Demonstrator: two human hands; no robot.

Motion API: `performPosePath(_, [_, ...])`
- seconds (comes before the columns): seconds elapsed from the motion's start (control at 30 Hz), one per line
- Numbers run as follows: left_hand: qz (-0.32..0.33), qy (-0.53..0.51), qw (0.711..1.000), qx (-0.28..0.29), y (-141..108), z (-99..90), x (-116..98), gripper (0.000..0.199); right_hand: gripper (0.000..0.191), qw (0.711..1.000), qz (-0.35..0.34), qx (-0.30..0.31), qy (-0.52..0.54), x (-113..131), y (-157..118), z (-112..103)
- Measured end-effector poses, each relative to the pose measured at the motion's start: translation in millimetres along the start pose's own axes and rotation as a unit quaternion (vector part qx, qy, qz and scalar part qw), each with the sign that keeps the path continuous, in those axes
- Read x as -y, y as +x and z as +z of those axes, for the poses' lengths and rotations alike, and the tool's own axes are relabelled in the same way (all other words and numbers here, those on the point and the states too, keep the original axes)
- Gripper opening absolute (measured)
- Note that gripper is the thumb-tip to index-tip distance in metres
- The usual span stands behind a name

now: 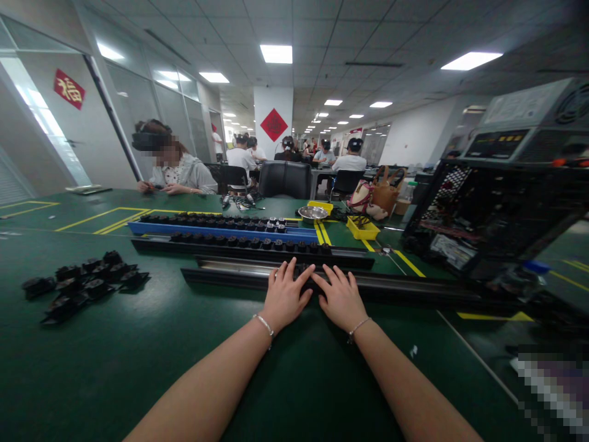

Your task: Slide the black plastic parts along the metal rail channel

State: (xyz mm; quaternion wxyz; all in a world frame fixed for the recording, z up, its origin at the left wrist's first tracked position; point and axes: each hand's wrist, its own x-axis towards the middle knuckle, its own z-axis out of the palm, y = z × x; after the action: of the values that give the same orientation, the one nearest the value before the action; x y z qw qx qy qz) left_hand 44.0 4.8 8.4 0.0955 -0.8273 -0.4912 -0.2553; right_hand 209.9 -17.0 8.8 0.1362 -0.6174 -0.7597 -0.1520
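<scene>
My left hand (286,294) and my right hand (339,296) rest side by side on a long black channel-shaped rail (230,277), fingers spread and thumbs toward each other. Between the fingertips a small dark part shows in the channel; I cannot make out its kind. Behind this rail lies a second black rail (156,245) with a row of small black parts (243,242) in it. Farther back is a blue rail (197,231), also lined with black parts. A loose group of small black molded parts (96,287) lies on the green table to the left.
An opened computer case (488,215) stands at the right, a power supply unit (519,110) on top. A metal dish (313,213) and a yellow tray (363,228) sit beyond the rails. A person (177,159) wearing a headset works at the table's far left.
</scene>
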Motion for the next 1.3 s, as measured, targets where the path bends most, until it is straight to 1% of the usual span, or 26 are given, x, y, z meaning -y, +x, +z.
performPosePath(0.1, [0.016,0.001,1.000,0.001,-1.6,0.1,-8.2,0.054,0.052,1.000,0.000,0.003,0.000,-0.2,0.0,0.3])
performPosePath(0.27, [-0.004,0.016,1.000,-0.005,-3.1,3.3,-14.7,0.055,0.052,1.000,0.003,0.005,0.003,0.0,0.5,0.0])
performPosePath(0.57, [0.006,0.033,0.999,-0.002,-3.6,6.2,-12.0,0.055,0.053,1.000,-0.001,-0.017,0.009,0.0,-1.7,3.0])
performPosePath(0.8, [-0.003,0.038,0.999,0.011,-3.1,2.3,-13.2,0.052,0.041,1.000,-0.005,-0.025,0.010,-0.6,-1.9,1.8])
performPosePath(1.3, [-0.002,0.046,0.999,-0.001,-3.8,3.7,-10.8,0.048,0.040,1.000,-0.005,-0.023,0.014,-1.4,-2.3,1.2])
